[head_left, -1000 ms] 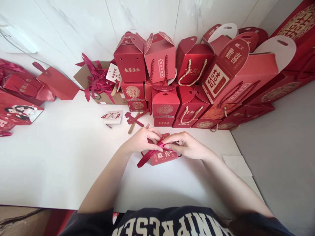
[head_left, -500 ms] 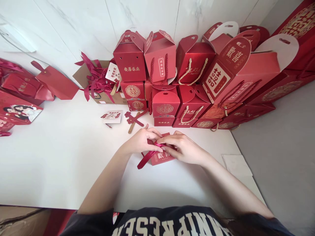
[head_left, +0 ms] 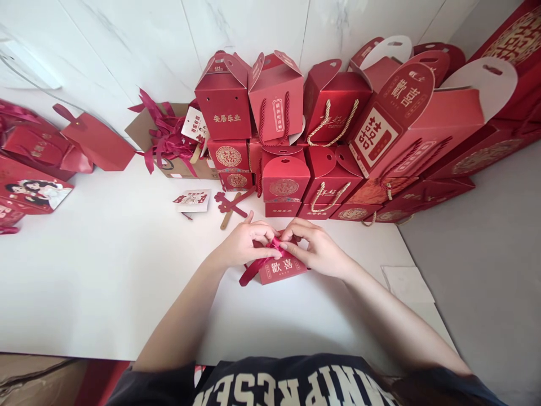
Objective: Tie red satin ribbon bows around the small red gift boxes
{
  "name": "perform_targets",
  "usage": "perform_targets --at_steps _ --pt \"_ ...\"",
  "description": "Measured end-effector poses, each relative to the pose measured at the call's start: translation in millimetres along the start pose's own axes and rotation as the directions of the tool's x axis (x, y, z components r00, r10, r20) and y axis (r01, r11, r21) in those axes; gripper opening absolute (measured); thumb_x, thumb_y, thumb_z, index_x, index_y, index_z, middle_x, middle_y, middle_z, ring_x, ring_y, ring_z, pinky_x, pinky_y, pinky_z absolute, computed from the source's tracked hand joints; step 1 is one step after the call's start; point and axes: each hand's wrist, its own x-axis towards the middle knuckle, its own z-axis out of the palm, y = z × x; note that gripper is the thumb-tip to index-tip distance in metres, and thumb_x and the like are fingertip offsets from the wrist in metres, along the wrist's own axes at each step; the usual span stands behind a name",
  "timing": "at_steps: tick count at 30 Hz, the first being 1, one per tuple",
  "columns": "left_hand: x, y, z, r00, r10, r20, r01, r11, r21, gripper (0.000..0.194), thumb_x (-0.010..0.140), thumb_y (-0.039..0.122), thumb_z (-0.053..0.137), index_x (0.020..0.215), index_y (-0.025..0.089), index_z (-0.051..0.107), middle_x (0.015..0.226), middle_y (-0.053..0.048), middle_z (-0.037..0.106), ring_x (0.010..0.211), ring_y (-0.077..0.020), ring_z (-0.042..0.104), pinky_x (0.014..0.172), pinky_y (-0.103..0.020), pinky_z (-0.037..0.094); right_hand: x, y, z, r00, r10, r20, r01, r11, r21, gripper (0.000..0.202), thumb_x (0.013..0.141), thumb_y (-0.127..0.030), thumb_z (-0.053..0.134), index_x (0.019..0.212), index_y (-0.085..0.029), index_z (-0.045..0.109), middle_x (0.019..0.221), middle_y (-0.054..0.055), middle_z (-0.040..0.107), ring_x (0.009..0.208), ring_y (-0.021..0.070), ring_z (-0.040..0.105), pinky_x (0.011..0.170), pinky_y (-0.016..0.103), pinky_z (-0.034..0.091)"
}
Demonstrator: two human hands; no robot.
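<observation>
A small red gift box [head_left: 282, 272] with white characters on its front stands on the white table before me. At its top, my left hand [head_left: 247, 241] pinches a dark pink ribbon [head_left: 252, 272], whose loose tail hangs down to the left of the box. My right hand [head_left: 315, 247] pinches the same ribbon from the other side, thumb and index finger meeting near the left fingertips. The ribbon's loop or knot between the fingers is partly hidden. Beyond my left hand lie crossed red and wooden sticks [head_left: 231, 207] and a white printed card [head_left: 192, 200].
Stacked red gift boxes [head_left: 285, 175] with rope handles line the wall. A cardboard box [head_left: 181, 163] of pink ribbons stands left of them. Red bags [head_left: 38, 189] fill the far left. A white sheet [head_left: 406, 283] lies near the right table edge.
My right hand has drawn back slightly, and its fingers now pinch the ribbon, showing more of the box front. My left hand has hardly moved. The ribbon tail has shifted a little.
</observation>
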Motion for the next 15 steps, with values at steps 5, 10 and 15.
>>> perform_targets --at_steps 5,10,15 --pt "-0.4 5.0 0.7 1.0 0.0 -0.003 0.0 1.0 0.024 0.025 0.079 0.04 0.071 0.072 0.019 0.059 0.084 0.003 0.073 0.083 -0.0143 0.067 0.122 -0.052 -0.003 1.3 -2.9 2.8 0.999 0.03 -0.02 -0.029 0.999 0.039 0.009 0.092 -0.023 0.057 0.086 -0.02 0.063 0.087 0.002 0.06 0.083 0.0153 0.056 0.078 0.03 0.044" --pt "-1.9 9.0 0.0 1.0 -0.001 -0.001 0.001 1.0 -0.013 0.021 0.083 0.035 0.068 0.077 0.02 0.056 0.079 0.004 0.073 0.076 -0.0127 0.068 0.121 -0.053 -0.002 2.6 -1.7 5.1 0.999 0.012 -0.037 -0.011 0.999 0.035 0.01 0.092 -0.024 0.059 0.084 -0.02 0.063 0.083 0.002 0.062 0.081 0.0154 0.056 0.081 0.031 0.044" --pt "-5.4 9.0 -1.4 0.996 -0.062 0.061 0.076 0.963 -0.259 0.026 0.089 0.037 0.059 0.075 0.021 0.043 0.088 -0.004 0.075 0.083 -0.0171 0.071 0.116 -0.051 0.026 1.3 2.3 -4.1 1.0 0.01 0.018 -0.011 0.996 0.085 0.013 0.093 -0.025 0.057 0.082 -0.019 0.061 0.084 0.002 0.058 0.079 0.0148 0.055 0.075 0.029 0.045"
